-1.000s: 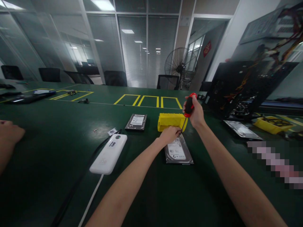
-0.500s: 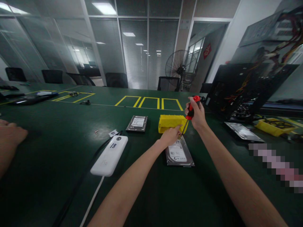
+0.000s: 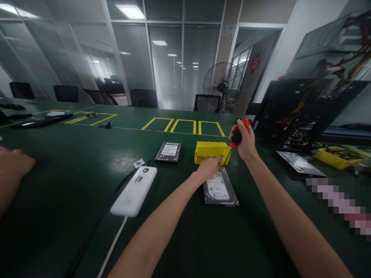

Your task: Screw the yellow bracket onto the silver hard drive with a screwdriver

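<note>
My right hand (image 3: 245, 139) is wrapped round the red and black handle of a screwdriver (image 3: 237, 135). The shaft slants down and left to the far end of a hard drive (image 3: 222, 191), which lies label up on the table. At the tip, my left hand (image 3: 209, 168) has its fingers drawn together beside the shaft, over the drive's far edge. A small brass-coloured bit shows by those fingertips, too small to name. Just behind them stands a yellow plastic box (image 3: 204, 148). Another hard drive (image 3: 168, 151) lies farther left.
A white power bank (image 3: 135, 191) marked 18, with cables, lies on the green table (image 3: 179, 231) at left. Another person's hand (image 3: 16, 164) is at the left edge. At right are a third drive (image 3: 300, 163), a yellow tray (image 3: 340, 157) and an open computer case (image 3: 278, 108).
The screwdriver handle and my right hand have shifted slightly right, tilting the shaft a little more. My left hand stays at the tip. The view has moved slightly.
</note>
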